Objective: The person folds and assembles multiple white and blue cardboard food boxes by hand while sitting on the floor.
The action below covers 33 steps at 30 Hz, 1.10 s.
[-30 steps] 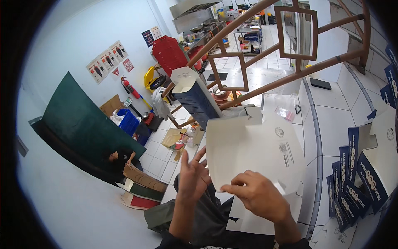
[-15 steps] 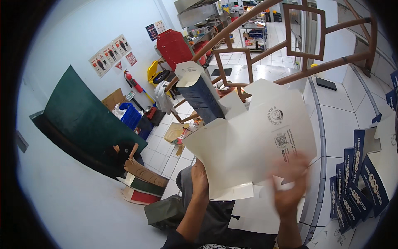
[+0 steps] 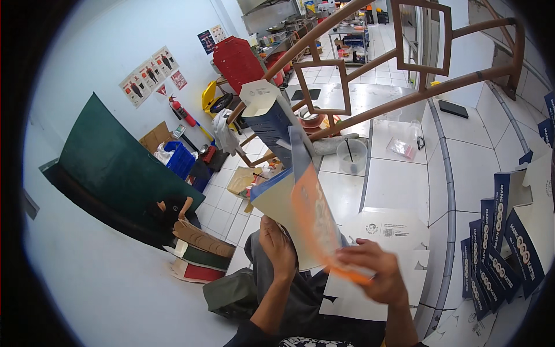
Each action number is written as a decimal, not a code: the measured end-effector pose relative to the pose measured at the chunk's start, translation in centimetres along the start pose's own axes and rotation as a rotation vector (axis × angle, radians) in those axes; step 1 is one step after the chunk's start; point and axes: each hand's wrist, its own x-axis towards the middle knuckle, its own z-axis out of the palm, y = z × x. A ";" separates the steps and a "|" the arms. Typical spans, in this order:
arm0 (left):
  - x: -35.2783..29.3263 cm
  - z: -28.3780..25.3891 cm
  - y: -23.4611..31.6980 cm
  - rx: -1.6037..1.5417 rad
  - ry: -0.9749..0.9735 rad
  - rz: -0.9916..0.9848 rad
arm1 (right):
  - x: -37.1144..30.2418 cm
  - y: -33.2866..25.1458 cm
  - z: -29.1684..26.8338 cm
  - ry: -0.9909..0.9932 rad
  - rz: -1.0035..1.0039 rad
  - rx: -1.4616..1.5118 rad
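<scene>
A half-folded cardboard box, cream inside with an orange and blue outer face, is between my hands above my lap. My left hand grips its lower left side, fingers partly hidden behind the card. At the lower end of the orange panel, my right hand has its fingers closed on the edge; the panel is blurred by motion. Under my right hand lies a flat white box blank across my lap. Beyond the box in my hands, a tall navy carton with its top flap raised stands near the railing.
Navy folded boxes lean together on the tiled steps at right. A brown metal railing crosses ahead. A clear plastic cup, a small plastic packet and a phone sit on the tiles. Another person is low at left.
The box blank was spread open with its white inside showing; now it is folded over, orange panel showing. My right hand has moved slightly left and closed on its edge. The tiles behind are uncovered.
</scene>
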 end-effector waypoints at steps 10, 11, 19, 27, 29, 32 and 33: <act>0.3 -0.2 2.3 -0.433 -0.127 -0.370 | -0.8 3.2 -0.3 0.111 0.111 0.860; 0.2 -0.1 2.4 -0.494 -0.107 -0.456 | -0.4 3.5 -0.3 0.076 -0.013 0.530; -0.6 2.0 2.5 -0.382 0.020 -0.371 | -0.1 3.1 1.4 0.290 0.063 -0.231; -4.6 4.6 3.9 -0.398 -0.133 -0.344 | -0.3 5.8 4.8 0.781 -0.039 -0.134; -5.0 5.3 2.9 -0.334 -0.153 -0.249 | -0.2 5.7 5.0 0.789 -0.072 -0.149; -5.4 6.3 3.7 -0.315 -0.036 -0.297 | 0.0 5.5 4.7 0.808 -0.107 -0.080; -5.6 6.4 3.6 -0.317 -0.037 -0.299 | 0.0 5.5 4.4 0.791 -0.039 -0.130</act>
